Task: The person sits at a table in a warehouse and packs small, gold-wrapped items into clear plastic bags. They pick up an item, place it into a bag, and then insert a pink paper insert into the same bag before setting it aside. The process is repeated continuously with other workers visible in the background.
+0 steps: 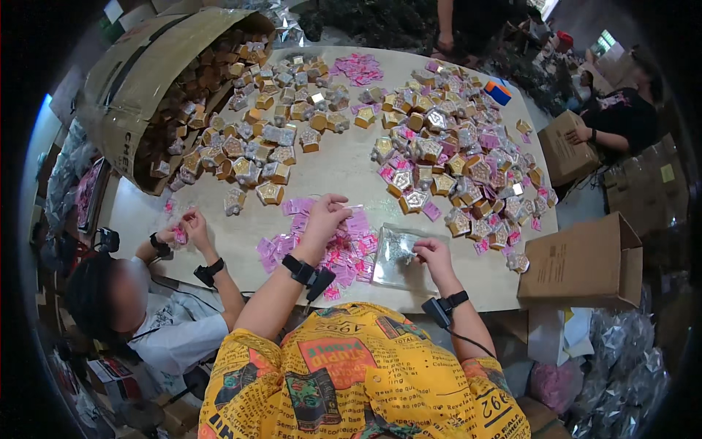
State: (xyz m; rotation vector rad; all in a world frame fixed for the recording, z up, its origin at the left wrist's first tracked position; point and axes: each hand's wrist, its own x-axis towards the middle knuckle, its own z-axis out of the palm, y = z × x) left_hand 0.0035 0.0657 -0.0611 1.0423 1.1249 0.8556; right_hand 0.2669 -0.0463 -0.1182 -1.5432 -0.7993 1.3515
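Note:
My left hand point(329, 219) is over a heap of pink printed tags point(278, 249), its fingers bent inward. Anything it grips is hidden behind the fingers and blends with the tags. My right hand point(436, 262) is above the right side of a clear shallow tray point(385, 274), thumb and forefinger pinched together. Whatever sits in that pinch is too small to name. Small pale bits point(399, 247) lie inside the tray. Both wrists carry black straps with a small device.
Gold-and-silver faceted ornaments point(439, 154) cover the table's far right, mixed with pink tags. More ornaments point(256, 139) spill from a large tipped carton point(117, 95). A co-worker's hands point(191, 228) hold something pink at left. An open cardboard box point(578, 263) stands at right; another person holds a carton point(563, 150).

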